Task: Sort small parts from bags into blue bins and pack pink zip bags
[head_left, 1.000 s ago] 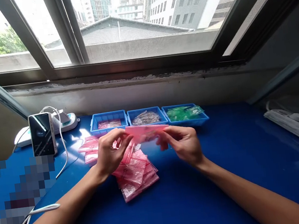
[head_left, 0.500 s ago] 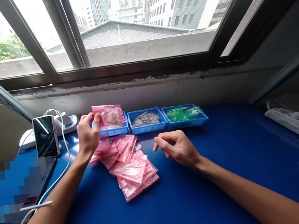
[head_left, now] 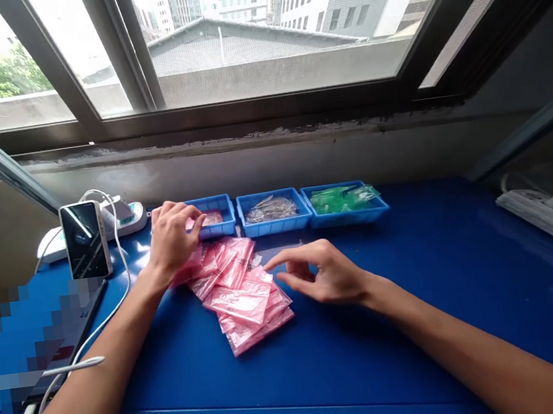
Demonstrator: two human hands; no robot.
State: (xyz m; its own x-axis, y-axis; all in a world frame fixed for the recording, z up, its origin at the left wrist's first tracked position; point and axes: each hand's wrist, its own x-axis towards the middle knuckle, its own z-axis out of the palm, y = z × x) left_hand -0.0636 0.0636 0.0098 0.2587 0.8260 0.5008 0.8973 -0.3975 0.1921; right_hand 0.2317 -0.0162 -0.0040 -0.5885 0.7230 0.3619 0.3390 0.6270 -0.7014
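Note:
My left hand (head_left: 174, 236) is over the left end of the left blue tray (head_left: 234, 220), its fingers bent loosely and nothing visible in them. Inside that tray lies a pink plastic bag (head_left: 213, 217), partly hidden by the hand. In front of the trays, a loose heap of pink plastic bags (head_left: 240, 302) is spread on the blue table. My right hand (head_left: 322, 272) hovers at the heap's right side, index finger and thumb apart, holding nothing. Near its index fingertip sits a small clear packet (head_left: 255, 261), partly covered by the pink bags.
The middle blue tray (head_left: 279, 225) holds thin metal pieces, the right blue tray (head_left: 353, 216) green bags. At left stand a phone (head_left: 84, 241) and a power strip (head_left: 131, 219) with a white cable (head_left: 121, 253). Another white strip (head_left: 540, 221) lies far right.
The pink bag that my left hand held up is now down in the left tray, out of the fingers. My right hand has moved left to the heap and its fingers have spread.

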